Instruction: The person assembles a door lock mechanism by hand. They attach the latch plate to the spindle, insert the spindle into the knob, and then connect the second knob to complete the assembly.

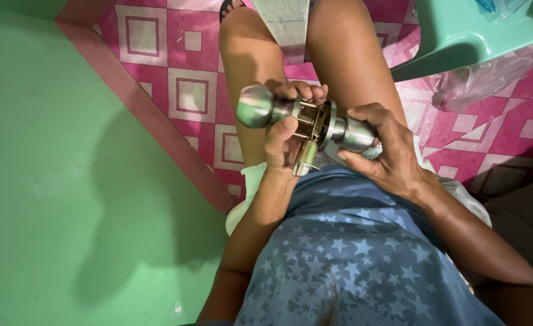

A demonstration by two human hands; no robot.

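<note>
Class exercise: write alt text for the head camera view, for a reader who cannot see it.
A seated person's left hand and right hand hold a silver door knob lockset above their lap, over a pink patterned tile floor beside a green wall.

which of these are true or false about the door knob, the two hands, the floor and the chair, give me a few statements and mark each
1. Both hands hold a silver door knob set above the person's lap. True.
2. The left hand grips the middle of the knob set, with the round knob sticking out bare to the left. True.
3. The right hand rests flat on the floor. False: it wraps around the knob at the right end of the set.
4. The floor tiles are plain white. False: they are pink with pale square patterns.
5. A green plastic chair stands at the upper right. True.
6. The knob set is made of black plastic. False: it is shiny silver metal with brass-coloured parts in the middle.
</note>
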